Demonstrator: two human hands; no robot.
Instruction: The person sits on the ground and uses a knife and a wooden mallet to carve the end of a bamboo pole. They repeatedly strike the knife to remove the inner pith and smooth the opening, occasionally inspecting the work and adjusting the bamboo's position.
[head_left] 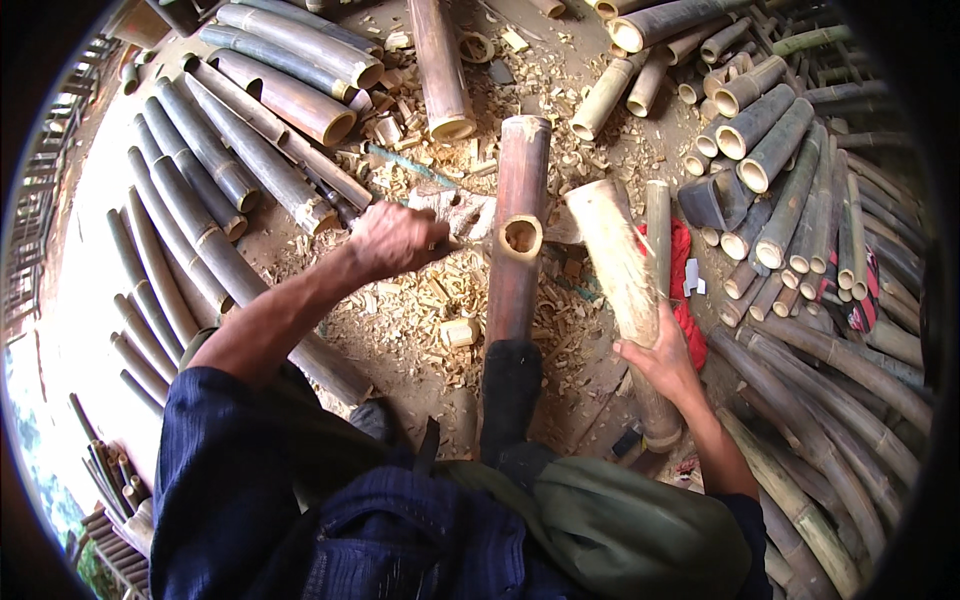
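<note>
Left hand [392, 240] closed around a blade [462, 212], its edge against the cut end of a short bamboo tube [521, 238]. Tube resting on a reddish-brown pole [520, 200] running up from between the knees. Right hand [662, 362] gripping a pale wooden club [618, 262], tilted, head raised just right of the tube. Shavings [420, 310] scattered underneath. Grey bamboo poles [260, 110] stacked at left, cut lengths [770, 150] piled at right, red cloth [682, 250] behind the club.

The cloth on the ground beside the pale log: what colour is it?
Red cloth, clearest in the head view, beside the log the right hand grips.
</note>
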